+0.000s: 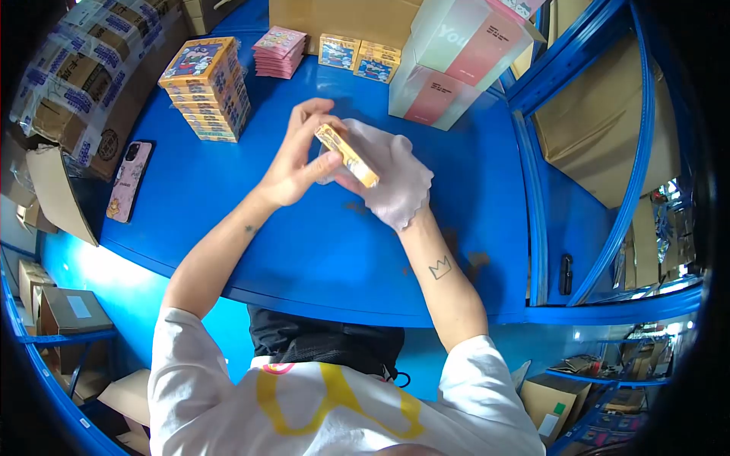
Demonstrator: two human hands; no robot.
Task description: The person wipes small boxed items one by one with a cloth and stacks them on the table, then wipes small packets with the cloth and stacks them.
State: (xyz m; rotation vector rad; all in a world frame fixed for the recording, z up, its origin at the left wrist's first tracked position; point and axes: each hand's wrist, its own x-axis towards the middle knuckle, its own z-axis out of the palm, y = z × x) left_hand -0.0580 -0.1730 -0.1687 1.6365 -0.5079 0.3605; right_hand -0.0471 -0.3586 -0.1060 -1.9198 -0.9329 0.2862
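Above the middle of the blue table, my left hand (pixel 290 161) grips a small yellow-orange box (pixel 347 156), tilted with its narrow side facing up. Its thumb is on the near side and the fingers are on the far side. A pale pinkish-grey cloth (pixel 399 167) with a scalloped edge drapes over my right hand (pixel 351 181), hiding most of its fingers. The cloth is right against the box's right side. Whether the right fingers also grip the box is hidden.
A stack of orange boxes (pixel 204 95) stands at back left, beside pink packets (pixel 278 52) and small yellow boxes (pixel 339 52). A phone in a pink case (pixel 129 181) lies at left. Large white-and-pink boxes (pixel 435 95) stand back right, near a blue metal frame (pixel 536 213).
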